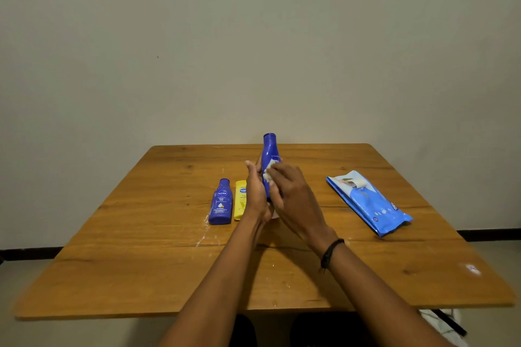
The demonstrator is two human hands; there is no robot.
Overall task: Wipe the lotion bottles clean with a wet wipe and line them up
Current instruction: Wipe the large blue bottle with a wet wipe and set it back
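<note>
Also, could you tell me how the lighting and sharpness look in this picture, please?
Head view: dim, even light, soft shadows, no glare; head view: the wide-angle lens bows the table edges, and its near edge is smeared; head view: the label of the smaller Nivea bottle is readable, but the right hand and wet wipe on the held blue bottle look slightly blurred.

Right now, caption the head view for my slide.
Left hand holds a blue bottle while the right hand rubs it with a wipe.
</note>
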